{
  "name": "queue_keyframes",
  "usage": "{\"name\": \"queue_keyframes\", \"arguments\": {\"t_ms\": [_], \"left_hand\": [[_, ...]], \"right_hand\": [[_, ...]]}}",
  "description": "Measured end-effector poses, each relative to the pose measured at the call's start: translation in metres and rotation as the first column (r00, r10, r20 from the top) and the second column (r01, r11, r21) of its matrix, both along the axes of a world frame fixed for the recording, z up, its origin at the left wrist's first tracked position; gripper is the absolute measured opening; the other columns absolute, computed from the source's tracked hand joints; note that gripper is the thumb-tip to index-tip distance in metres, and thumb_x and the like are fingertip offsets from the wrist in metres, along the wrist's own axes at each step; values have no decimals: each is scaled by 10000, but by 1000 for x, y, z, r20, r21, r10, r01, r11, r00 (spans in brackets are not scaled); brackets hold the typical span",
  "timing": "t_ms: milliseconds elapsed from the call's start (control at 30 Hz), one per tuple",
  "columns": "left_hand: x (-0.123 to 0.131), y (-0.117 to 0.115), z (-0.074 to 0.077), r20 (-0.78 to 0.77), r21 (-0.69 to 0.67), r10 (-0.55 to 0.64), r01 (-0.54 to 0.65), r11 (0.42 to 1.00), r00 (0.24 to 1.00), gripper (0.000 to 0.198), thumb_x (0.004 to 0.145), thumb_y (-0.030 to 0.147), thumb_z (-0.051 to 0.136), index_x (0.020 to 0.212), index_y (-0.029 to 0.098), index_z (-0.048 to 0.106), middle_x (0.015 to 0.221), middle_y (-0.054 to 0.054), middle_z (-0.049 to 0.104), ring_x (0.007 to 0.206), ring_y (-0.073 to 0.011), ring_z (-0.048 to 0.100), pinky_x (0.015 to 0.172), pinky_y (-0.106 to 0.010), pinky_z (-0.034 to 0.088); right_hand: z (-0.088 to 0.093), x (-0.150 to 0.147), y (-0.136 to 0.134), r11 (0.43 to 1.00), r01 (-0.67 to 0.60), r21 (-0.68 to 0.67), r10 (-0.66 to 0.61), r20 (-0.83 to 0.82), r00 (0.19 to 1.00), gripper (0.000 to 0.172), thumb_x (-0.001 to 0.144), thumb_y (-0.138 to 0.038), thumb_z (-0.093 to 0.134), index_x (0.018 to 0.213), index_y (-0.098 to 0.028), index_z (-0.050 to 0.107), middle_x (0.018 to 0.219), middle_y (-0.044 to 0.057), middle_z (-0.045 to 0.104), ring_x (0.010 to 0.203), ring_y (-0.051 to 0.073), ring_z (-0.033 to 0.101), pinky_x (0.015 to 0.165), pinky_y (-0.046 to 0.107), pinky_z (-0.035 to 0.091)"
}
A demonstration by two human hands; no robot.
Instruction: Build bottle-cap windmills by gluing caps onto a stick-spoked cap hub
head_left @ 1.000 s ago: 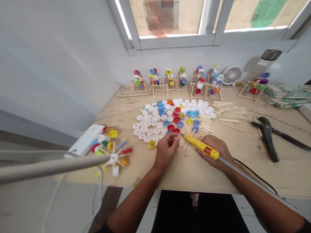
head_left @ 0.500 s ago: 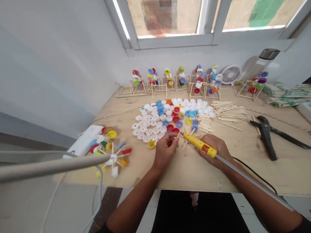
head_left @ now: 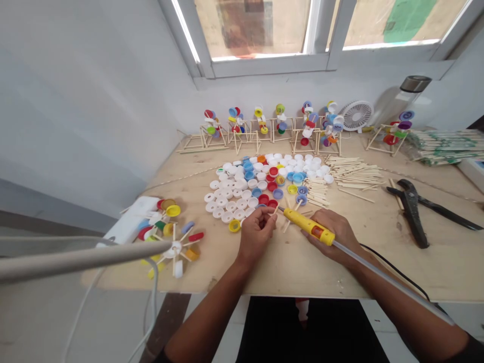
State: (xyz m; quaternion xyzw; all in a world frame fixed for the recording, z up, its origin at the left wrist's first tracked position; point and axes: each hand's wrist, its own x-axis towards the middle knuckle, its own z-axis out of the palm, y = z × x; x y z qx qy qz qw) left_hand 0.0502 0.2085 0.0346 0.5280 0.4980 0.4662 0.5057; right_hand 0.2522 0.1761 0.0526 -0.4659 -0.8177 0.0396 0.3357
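Observation:
My right hand (head_left: 333,234) is wrapped round a yellow glue gun (head_left: 307,225) with a long clear glue stick (head_left: 393,282) coming out of its back. Its nozzle points left, at the tip of a small wooden stick (head_left: 276,208) pinched in my left hand (head_left: 257,233). Whether nozzle and stick touch is too small to tell. Just beyond the gun, a few sticks and a blue cap (head_left: 301,199) lie on the wooden table (head_left: 280,272). Many white bottle caps (head_left: 230,194) spread out past my left hand, with red caps (head_left: 263,200) among them.
Stick stands with coloured cap wheels (head_left: 236,121) line the wall. Cap wheels (head_left: 174,249) lie at left beside a white power strip (head_left: 132,217); a thick pale tube (head_left: 83,259) crosses in front. Right are loose sticks (head_left: 353,172), black pliers (head_left: 414,214), a fan (head_left: 357,116) and a bottle (head_left: 403,101).
The whole view has shifted slightly. Both hands keep nearly the same pose, with the glue gun's nozzle still at the stick's tip.

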Motion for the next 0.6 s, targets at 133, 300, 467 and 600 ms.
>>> {"name": "queue_keyframes", "arguments": {"t_ms": [133,300,467,600], "left_hand": [[-1,0,-1,-2,4,-11,11,1000,1000,233,749,345,639,892,165,608,547,50,537,422,-76,447,428,-206,348],[-1,1,-3,-5,5,-13,13,1000,1000,226,749,343,637,891,170,609,541,55,535,415,-76,445,435,-210,354],[-1,2,-5,-19,36,-11,12,999,1000,217,752,327,627,898,166,615,540,50,539,420,-77,450,427,-204,351],[-2,2,-6,-63,69,-1,5,998,998,193,757,303,621,892,165,620,546,46,539,432,-73,445,427,-197,344]], "right_hand": [[1,0,0,1000,-1,-7,1,-3,1000,181,853,-310,537,718,-203,483,648,9,545,596,134,480,551,264,358],[2,-1,-1,1000,-4,-13,4,-1,1000,207,860,-329,537,713,-198,473,634,6,525,588,133,470,546,263,343],[1,0,-1,1000,13,-27,-14,-16,1000,194,861,-312,533,716,-197,475,648,8,523,605,136,472,569,262,346],[0,-1,0,999,8,-31,-8,-8,1000,199,856,-317,546,716,-193,478,648,6,515,607,134,463,568,259,335]]}}
